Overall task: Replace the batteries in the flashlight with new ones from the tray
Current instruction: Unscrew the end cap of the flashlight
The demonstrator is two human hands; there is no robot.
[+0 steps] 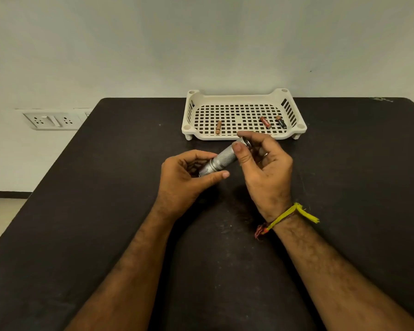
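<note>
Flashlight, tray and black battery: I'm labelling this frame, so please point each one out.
flashlight [221,159], head view, knurled middle of the silver barrel
tray [234,136], head view, near rim of the cream tray
black battery [281,122], head view, middle of its body

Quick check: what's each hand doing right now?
Left hand: grips the flashlight at its lower end.
Right hand: pinches the flashlight's far end with thumb and forefinger.

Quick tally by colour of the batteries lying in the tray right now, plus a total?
Tan or copper battery: 1, left part of the tray
Red battery: 1, right part
Black battery with a copper end: 1, far right
Total: 3
</note>
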